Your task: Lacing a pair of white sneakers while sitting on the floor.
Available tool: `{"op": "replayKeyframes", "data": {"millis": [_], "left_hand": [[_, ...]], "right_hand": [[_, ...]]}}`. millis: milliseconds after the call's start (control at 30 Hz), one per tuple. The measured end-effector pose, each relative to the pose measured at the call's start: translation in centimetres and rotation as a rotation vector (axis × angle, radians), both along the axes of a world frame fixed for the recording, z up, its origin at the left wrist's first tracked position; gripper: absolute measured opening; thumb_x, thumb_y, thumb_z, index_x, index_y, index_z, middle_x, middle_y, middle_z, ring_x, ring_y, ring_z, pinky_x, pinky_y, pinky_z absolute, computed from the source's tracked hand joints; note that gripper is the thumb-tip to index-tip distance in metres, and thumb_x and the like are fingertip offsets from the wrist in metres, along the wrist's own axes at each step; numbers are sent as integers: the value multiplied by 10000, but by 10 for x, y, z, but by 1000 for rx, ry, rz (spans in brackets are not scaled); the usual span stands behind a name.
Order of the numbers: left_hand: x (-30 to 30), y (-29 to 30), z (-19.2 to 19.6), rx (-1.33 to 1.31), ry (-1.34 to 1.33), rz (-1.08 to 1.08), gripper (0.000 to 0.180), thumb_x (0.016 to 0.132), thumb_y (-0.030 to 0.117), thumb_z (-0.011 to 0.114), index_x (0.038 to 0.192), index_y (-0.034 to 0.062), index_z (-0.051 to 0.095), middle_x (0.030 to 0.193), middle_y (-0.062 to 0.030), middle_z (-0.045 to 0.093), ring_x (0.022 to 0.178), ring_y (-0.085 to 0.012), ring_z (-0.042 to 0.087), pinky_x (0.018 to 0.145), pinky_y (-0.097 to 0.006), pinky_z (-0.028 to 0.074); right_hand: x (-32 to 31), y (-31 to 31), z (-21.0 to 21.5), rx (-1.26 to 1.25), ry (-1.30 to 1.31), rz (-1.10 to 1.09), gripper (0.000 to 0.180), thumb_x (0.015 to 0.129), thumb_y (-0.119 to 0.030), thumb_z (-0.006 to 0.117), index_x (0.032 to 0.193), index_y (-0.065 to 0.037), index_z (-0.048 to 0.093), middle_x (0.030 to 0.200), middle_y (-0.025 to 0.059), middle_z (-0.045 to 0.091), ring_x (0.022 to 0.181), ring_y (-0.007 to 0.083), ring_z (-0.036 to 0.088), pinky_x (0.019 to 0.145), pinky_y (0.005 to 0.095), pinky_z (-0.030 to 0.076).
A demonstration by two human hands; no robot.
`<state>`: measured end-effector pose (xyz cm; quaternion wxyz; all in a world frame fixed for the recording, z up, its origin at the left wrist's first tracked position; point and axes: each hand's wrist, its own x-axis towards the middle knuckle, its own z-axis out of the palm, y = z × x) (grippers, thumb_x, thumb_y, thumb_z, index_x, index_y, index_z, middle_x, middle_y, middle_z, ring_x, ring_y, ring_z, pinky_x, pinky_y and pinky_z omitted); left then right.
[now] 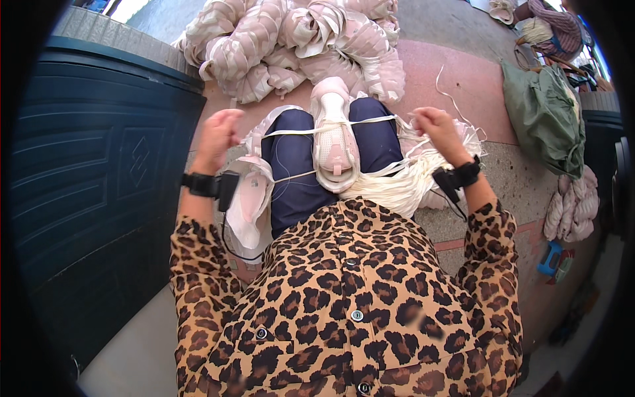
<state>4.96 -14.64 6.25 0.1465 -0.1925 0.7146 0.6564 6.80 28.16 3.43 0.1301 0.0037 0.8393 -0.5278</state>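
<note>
A pale pink and white shoe upper [337, 147] lies lengthwise between my dark-trousered knees. A cream shoelace [296, 132] crosses it and stretches out to both sides, toward my hands. On the left, my left hand [223, 137] is raised with its fingers curled closed at that side's lace. My right hand [436, 129] is likewise closed at the lace's other side, above a bundle of loose cream laces [403, 185] draped by my right thigh. Exactly where the fingertips meet the lace is too small to make out.
Several bundled pink-white uppers [297, 46] are heaped ahead of my knees. More uppers [251, 198] lie beside my left thigh. A dark blue panelled door [112, 172] stands close on the left. To the right are a green sack [546, 116], another bundle [573, 205] and a blue stool [550, 258].
</note>
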Motion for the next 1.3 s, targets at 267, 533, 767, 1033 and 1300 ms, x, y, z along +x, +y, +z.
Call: {"op": "replayKeyframes", "data": {"millis": [267, 533, 767, 1033, 1300], "left_hand": [[-22, 117, -67, -304, 141, -491, 174, 782, 147, 613, 831, -19, 606, 710, -13, 572, 615, -68, 484, 534, -209, 390], [-34, 117, -64, -337, -12, -709, 172, 711, 110, 655, 802, -18, 584, 687, 1, 552, 629, -65, 480, 586, -211, 416], [-30, 119, -65, -286, 61, -606, 180, 688, 114, 667, 783, -24, 602, 679, -2, 557, 623, -69, 479, 580, -214, 415], [-26, 129, -70, -547, 434, -547, 120, 695, 53, 547, 764, -39, 580, 756, -233, 585, 705, -363, 588, 644, -366, 468], [-39, 109, -67, -708, 677, -619, 124, 767, 48, 529, 862, -32, 526, 772, -157, 575, 633, -306, 566, 613, -349, 480]], "right_hand": [[-14, -110, -30, 294, 132, 261, 138, 861, -135, 434, 886, -4, 472, 782, 210, 584, 760, 354, 570, 655, 398, 444], [24, -125, -8, 305, 323, 452, 146, 850, -142, 442, 892, -7, 409, 594, 188, 554, 574, 356, 576, 496, 441, 441], [43, -116, -13, 288, 338, 534, 144, 843, -127, 458, 914, -8, 416, 617, 173, 559, 582, 325, 586, 504, 407, 446], [25, -106, -14, 280, 191, 278, 183, 885, -182, 406, 929, -5, 411, 694, 222, 573, 666, 392, 565, 593, 478, 427], [8, -127, -17, 252, 173, 311, 189, 887, -183, 388, 932, -4, 432, 753, 227, 582, 758, 389, 564, 661, 457, 425]]}}
